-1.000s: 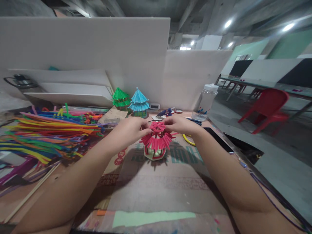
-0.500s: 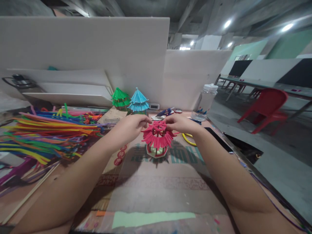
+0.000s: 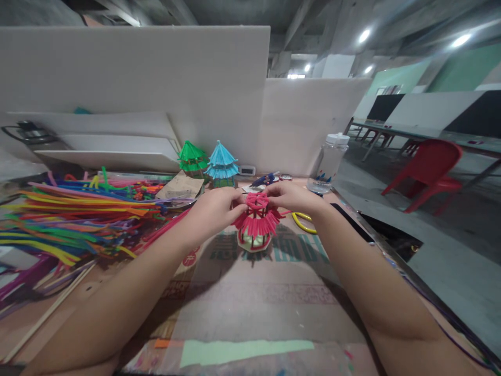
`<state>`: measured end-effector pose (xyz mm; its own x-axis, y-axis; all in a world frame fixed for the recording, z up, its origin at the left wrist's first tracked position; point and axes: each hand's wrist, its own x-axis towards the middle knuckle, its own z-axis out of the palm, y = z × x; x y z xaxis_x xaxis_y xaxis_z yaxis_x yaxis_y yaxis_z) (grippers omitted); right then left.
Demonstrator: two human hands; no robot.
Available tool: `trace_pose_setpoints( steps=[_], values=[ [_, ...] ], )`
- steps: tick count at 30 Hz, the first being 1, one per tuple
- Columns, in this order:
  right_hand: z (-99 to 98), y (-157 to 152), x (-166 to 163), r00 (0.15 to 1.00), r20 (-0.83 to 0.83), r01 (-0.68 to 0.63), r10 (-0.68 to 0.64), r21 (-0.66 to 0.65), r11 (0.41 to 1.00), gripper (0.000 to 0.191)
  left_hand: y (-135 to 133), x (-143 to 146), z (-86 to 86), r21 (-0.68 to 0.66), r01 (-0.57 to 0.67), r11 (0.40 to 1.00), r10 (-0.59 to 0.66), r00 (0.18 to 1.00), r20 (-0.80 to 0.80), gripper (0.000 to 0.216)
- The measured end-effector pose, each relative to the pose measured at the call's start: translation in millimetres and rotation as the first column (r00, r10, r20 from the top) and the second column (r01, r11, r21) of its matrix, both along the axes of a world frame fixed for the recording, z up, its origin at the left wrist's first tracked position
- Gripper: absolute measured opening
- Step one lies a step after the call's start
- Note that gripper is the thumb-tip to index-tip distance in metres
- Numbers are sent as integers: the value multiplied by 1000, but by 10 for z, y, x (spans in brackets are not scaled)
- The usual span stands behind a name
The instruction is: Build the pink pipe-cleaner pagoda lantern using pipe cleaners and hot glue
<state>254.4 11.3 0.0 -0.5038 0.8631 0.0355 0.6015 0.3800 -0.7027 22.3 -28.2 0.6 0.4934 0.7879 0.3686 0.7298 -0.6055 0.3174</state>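
Observation:
A small red pavilion model (image 3: 256, 225), made of fuzzy pipe-cleaner strips on a pale octagonal base, stands upright on the covered table in front of me. My left hand (image 3: 222, 206) is closed on the left side of its upper ring, thumb and fingers pinched at the rim. From the right, my right hand (image 3: 290, 197) pinches the same ring. The fingertips partly hide the ring's edges. Below the ring, the fringed roof spreads outward over thin dark posts.
Behind stand a green pavilion (image 3: 191, 155) and a blue pavilion (image 3: 221, 161). Many coloured pipe cleaners (image 3: 86, 203) lie at left. To the right are a yellow ring (image 3: 303, 223), a dark glue gun (image 3: 264, 180), a clear bottle (image 3: 331, 159) and a black phone (image 3: 352, 223).
The red pavilion has shifted slightly right and turned a little. My left hand has moved slightly right, its thumb now lower along the model's side. The right hand stays at the ring.

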Motion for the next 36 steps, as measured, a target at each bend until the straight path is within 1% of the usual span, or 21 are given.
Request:
trace_pose_setpoints(
  steps=[4,8,10,13,15,17,19,20,22,24,25,27,29,32,34,36],
  values=[
    [-13,8,12,1000,3,-2,2,-3,1000,13,30,-34,15,-10,-10,1000,10,999,-37,23],
    [80,-61,54,1000,18,8,-8,2,1000,18,47,-105,101,-4,-84,996,84,995,56,29],
    [157,-117,78,998,31,54,-55,39,998,22,42,-125,189,22,-119,993,116,988,101,28],
    [255,-200,92,990,31,132,-137,137,982,23,43,-103,348,78,-157,985,144,979,147,30],
    [294,-249,84,988,33,141,-149,184,973,22,62,-62,432,113,-145,983,123,975,182,35],
    [321,-292,71,988,45,133,-145,211,968,22,87,-23,469,120,-116,986,88,972,218,41],
    [346,-334,57,987,34,141,-154,239,961,21,101,-1,454,79,-91,993,67,963,262,44],
    [358,-355,47,987,4,153,-159,252,956,21,100,3,433,43,-72,996,57,956,289,41],
    [379,-397,16,980,-105,192,-169,283,940,22,83,6,381,-30,-16,999,26,935,354,28],
    [385,-437,-44,958,-235,236,-165,315,919,26,47,12,337,-62,37,997,-8,908,419,18],
    [379,-455,-86,948,-284,239,-146,326,915,29,25,21,324,-58,52,997,-21,896,444,16],
    [352,-489,-187,942,-325,197,-81,343,918,31,-25,52,312,-17,53,998,-39,882,469,17],
    [314,-516,-286,951,-307,143,-27,360,922,30,-78,92,315,49,51,998,-67,892,448,20],
    [277,-544,-368,961,-276,119,-8,386,915,34,-143,135,323,142,69,988,-118,918,379,22],
    [283,-557,-367,963,-269,90,20,390,917,37,-164,136,322,160,87,983,-140,921,364,23],
    [310,-570,-341,965,-258,56,51,391,919,41,-169,125,314,150,100,984,-150,914,377,22]
  ],
)
